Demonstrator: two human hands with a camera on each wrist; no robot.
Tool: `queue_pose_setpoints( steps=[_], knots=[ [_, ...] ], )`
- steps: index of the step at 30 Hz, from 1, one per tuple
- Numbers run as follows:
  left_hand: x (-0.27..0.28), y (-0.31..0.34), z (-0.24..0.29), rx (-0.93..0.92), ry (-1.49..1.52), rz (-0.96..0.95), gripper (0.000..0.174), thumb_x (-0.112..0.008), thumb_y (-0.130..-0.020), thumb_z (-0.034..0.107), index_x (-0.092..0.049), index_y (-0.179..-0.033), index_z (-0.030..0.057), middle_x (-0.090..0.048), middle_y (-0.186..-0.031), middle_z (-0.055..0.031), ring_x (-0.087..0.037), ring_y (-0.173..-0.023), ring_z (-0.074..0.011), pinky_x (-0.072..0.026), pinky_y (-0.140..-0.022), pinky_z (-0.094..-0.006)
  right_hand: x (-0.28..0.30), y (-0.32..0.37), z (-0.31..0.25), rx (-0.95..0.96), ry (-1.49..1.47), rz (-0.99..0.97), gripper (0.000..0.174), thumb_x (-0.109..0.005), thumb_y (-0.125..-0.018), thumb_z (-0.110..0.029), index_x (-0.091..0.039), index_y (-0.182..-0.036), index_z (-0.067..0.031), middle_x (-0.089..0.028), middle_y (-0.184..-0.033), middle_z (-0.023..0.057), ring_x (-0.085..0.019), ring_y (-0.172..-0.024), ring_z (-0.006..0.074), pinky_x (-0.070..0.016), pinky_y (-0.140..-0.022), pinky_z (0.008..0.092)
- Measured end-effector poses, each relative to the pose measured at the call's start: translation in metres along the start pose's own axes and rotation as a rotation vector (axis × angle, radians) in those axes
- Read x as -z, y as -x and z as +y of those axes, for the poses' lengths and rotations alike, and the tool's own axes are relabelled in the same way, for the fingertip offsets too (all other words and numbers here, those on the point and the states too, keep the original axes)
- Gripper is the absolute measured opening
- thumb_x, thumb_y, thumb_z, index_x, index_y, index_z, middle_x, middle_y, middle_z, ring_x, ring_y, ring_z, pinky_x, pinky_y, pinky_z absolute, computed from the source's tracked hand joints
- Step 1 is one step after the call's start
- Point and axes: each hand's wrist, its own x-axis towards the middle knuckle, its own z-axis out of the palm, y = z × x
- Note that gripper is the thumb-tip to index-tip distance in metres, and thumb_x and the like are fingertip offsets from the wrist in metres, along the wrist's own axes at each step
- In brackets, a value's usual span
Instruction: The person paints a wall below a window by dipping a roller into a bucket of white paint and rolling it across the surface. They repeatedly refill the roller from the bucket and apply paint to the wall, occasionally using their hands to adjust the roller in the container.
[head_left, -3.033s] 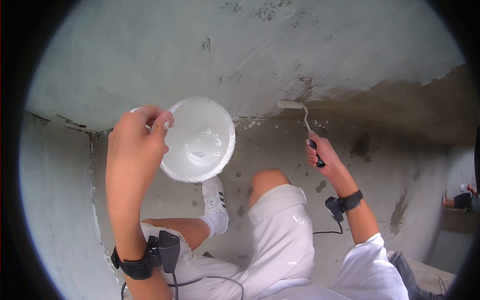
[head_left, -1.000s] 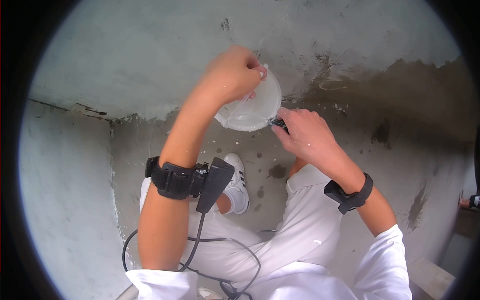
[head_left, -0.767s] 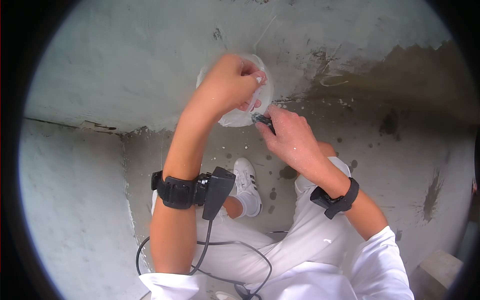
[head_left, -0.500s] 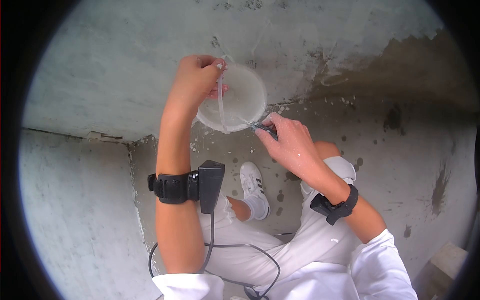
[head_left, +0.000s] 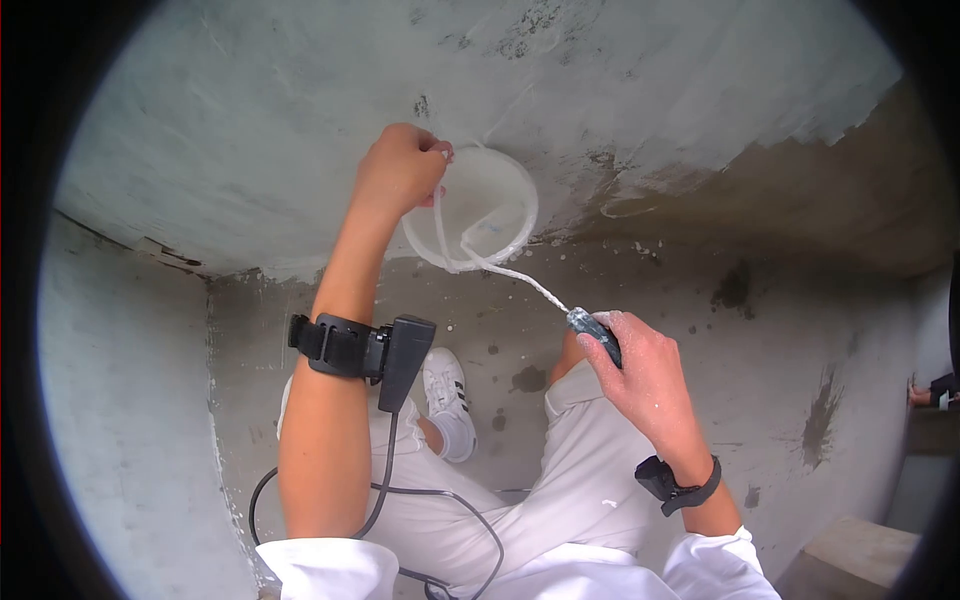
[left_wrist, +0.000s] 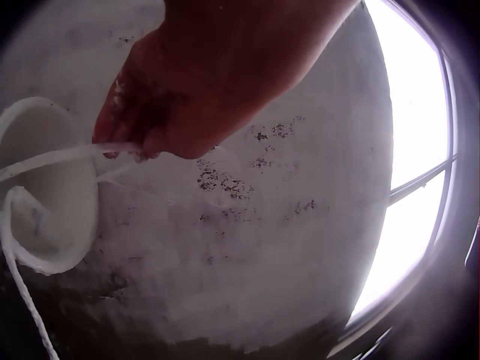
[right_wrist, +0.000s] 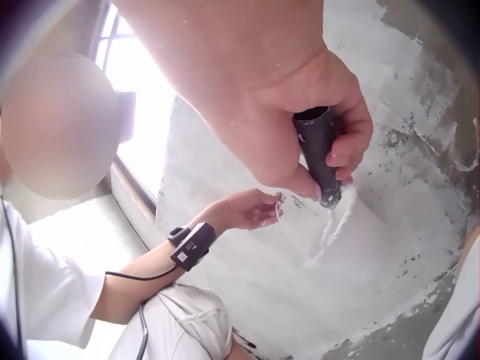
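Observation:
My left hand (head_left: 402,172) grips the white bail handle (head_left: 441,228) of a paint bucket (head_left: 515,188), which hangs tilted in front of the wall with its mouth towards me. In the left wrist view the handle runs taut from the curled fingers to the bucket rim. My right hand (head_left: 645,375) holds a paint roller by its dark, paint-smeared grip (head_left: 600,338). From there the roller's white-coated wire frame (head_left: 520,276) reaches over the near rim and bends down inside the bucket. The roller's sleeve shows only faintly inside. In the right wrist view thumb and fingers wrap the grip (right_wrist: 319,154).
A wall (head_left: 300,120), pale above and bare brown at right, rises ahead. White drips spot the grey floor (head_left: 520,320). A shoe (head_left: 447,400) stands below the bucket. A black cable (head_left: 440,490) loops over the lap. A pale block (head_left: 865,548) sits at lower right.
Three seconds ago the roller was at the wall's base; now its end is inside the bucket. Over the last second the right hand has drawn back towards the body, baring the wire frame.

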Motion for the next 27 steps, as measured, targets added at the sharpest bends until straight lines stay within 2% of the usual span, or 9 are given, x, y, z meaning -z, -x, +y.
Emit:
queue_pose_setpoints(
  steps=[3, 9, 15, 18, 21, 27],
  knots=[
    [-0.007, -0.003, 0.001, -0.018, -0.014, -0.001, 0.025, -0.064, -0.088, 0.020, -0.072, -0.095, -0.0025, -0.071, -0.072, -0.0124, -0.071, -0.062, -0.0200, -0.0568, -0.064, -0.0309, -0.006, 0.004, 0.014, 0.143, 0.069, 0.091, 0.024, -0.067, -0.092, -0.017, -0.064, -0.109, 0.0002, -0.063, -0.087, 0.0136, -0.065, -0.069, 0.0328, -0.0512, -0.060, 0.0398],
    [-0.014, -0.005, 0.008, 0.028, -0.074, 0.010, 0.023, -0.063, -0.089, 0.020, -0.072, -0.094, -0.0009, -0.071, -0.071, -0.0104, -0.070, -0.061, -0.0191, -0.0564, -0.064, -0.0310, -0.009, 0.004, 0.011, 0.184, 0.172, 0.169, 0.023, -0.068, -0.091, -0.015, -0.064, -0.111, -0.0036, -0.056, -0.086, 0.0085, -0.062, -0.063, 0.0292, -0.0494, -0.053, 0.0379],
    [-0.011, -0.001, 0.010, 0.033, -0.063, -0.002, 0.024, -0.062, -0.090, 0.019, -0.070, -0.094, -0.0024, -0.071, -0.071, -0.0123, -0.071, -0.062, -0.0198, -0.0565, -0.062, -0.0316, -0.010, -0.007, 0.016, 0.148, 0.209, 0.199, 0.026, -0.068, -0.092, -0.016, -0.065, -0.113, -0.0025, -0.058, -0.087, 0.0096, -0.063, -0.063, 0.0302, -0.0497, -0.053, 0.0389],
    [-0.010, 0.006, 0.009, 0.034, -0.046, 0.011, 0.023, -0.062, -0.090, 0.019, -0.070, -0.094, -0.0029, -0.070, -0.071, -0.0133, -0.071, -0.063, -0.0199, -0.0564, -0.062, -0.0319, -0.010, -0.014, 0.025, 0.138, 0.240, 0.286, 0.026, -0.067, -0.092, -0.015, -0.065, -0.115, -0.0029, -0.058, -0.087, 0.0105, -0.064, -0.063, 0.0311, -0.0498, -0.054, 0.0398],
    [-0.010, 0.003, 0.008, 0.032, -0.058, 0.018, 0.024, -0.062, -0.090, 0.019, -0.071, -0.095, -0.0028, -0.070, -0.071, -0.0133, -0.071, -0.064, -0.0200, -0.0556, -0.063, -0.0320, -0.006, -0.023, 0.030, 0.065, 0.206, 0.360, 0.026, -0.066, -0.093, -0.016, -0.065, -0.116, -0.0030, -0.060, -0.089, 0.0110, -0.065, -0.067, 0.0319, -0.0508, -0.057, 0.0400],
    [0.006, 0.009, 0.006, 0.018, -0.065, 0.009, 0.026, -0.060, -0.091, 0.018, -0.070, -0.096, -0.0045, -0.068, -0.073, -0.0106, -0.068, -0.063, -0.0189, -0.0544, -0.063, -0.0317, -0.015, -0.021, 0.046, -0.115, 0.007, 0.516, 0.027, -0.065, -0.095, -0.019, -0.065, -0.115, -0.0017, -0.065, -0.098, 0.0136, -0.067, -0.080, 0.0346, -0.0529, -0.071, 0.0414]
  ],
)
